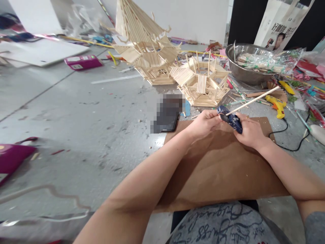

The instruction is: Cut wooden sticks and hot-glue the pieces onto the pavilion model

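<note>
My right hand (pixel 250 131) is closed around a dark blue hand tool (pixel 232 121), worn pale in spots; its exact kind is partly hidden. A thin wooden stick (pixel 256 100) runs up and to the right from the tool's dark front end. At the stick's lower end, the fingers of my left hand (pixel 207 122) are pinched together, touching the tool's tip. Both hands are above a brown board (pixel 215 169). Just beyond them stands a low many-sided stick frame (pixel 201 86) with upright posts, beside a taller stick pagoda (pixel 152 51) with a pointed roof.
A dark phone (pixel 167 118) lies left of the board. To the right are a yellow glue gun (pixel 278 106) with a black cord and a metal bowl (pixel 250 76) holding wrapped sticks. Purple packages (pixel 82 62) and scattered scraps lie on the grey floor (pixel 101 128).
</note>
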`<state>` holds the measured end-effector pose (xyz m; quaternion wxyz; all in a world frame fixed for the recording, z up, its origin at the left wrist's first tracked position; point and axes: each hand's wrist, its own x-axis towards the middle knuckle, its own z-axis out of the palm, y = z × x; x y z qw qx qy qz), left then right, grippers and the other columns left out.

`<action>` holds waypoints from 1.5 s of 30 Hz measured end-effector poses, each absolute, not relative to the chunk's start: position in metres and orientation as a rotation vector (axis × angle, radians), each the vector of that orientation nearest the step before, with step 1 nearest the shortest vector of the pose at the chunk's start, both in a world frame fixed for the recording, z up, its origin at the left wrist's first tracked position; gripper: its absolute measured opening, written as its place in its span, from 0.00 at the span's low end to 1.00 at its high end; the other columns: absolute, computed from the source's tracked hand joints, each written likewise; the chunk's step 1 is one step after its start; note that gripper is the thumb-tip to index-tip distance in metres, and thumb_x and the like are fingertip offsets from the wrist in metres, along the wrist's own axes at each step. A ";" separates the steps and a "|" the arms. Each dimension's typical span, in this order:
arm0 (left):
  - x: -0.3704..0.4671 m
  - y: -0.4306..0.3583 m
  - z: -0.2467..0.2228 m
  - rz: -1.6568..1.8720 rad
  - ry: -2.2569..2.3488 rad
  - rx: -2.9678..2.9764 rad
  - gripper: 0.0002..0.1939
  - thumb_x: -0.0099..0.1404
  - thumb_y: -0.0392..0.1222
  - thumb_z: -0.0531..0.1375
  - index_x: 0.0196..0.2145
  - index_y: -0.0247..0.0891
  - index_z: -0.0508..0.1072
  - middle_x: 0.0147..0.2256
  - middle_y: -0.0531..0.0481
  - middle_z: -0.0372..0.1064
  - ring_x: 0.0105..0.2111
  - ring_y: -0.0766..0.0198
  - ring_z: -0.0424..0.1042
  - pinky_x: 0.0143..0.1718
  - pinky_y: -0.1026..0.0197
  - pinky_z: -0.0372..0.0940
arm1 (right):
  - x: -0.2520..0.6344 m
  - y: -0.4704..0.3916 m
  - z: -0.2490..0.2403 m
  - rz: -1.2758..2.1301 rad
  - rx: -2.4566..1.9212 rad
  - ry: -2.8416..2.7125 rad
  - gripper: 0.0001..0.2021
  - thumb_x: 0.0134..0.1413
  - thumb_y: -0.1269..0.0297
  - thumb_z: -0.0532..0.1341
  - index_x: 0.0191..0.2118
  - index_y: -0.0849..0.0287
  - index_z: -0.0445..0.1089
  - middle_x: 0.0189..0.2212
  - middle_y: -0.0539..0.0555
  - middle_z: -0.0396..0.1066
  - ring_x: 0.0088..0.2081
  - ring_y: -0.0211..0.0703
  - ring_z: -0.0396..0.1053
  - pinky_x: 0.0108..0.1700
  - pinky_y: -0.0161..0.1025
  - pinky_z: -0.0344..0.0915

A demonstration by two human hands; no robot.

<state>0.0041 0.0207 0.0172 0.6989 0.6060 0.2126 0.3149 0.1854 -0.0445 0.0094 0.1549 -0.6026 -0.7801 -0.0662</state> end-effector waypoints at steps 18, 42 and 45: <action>0.010 0.016 0.014 0.826 0.585 1.414 0.19 0.51 0.55 0.60 0.22 0.34 0.64 0.15 0.60 0.48 0.16 0.76 0.46 0.17 0.68 0.43 | 0.189 -0.037 0.009 -0.047 -1.650 -2.216 0.31 0.44 0.66 0.53 0.56 0.65 0.49 0.50 0.64 0.61 0.52 0.53 0.59 0.51 0.49 0.59; 0.009 0.016 0.014 0.676 1.055 2.278 0.14 0.62 0.45 0.48 0.28 0.35 0.68 0.21 0.53 0.61 0.22 0.69 0.59 0.25 0.67 0.51 | 0.199 -0.039 0.014 -0.538 -1.477 -2.149 0.15 0.56 0.58 0.49 0.35 0.59 0.70 0.36 0.57 0.71 0.41 0.45 0.64 0.44 0.42 0.56; 0.012 0.010 0.012 0.622 1.094 2.431 0.16 0.62 0.46 0.47 0.28 0.35 0.69 0.20 0.51 0.64 0.21 0.68 0.61 0.24 0.66 0.51 | 0.191 -0.043 0.015 -0.632 -1.431 -2.183 0.15 0.57 0.60 0.49 0.43 0.58 0.68 0.42 0.56 0.69 0.47 0.47 0.61 0.49 0.45 0.50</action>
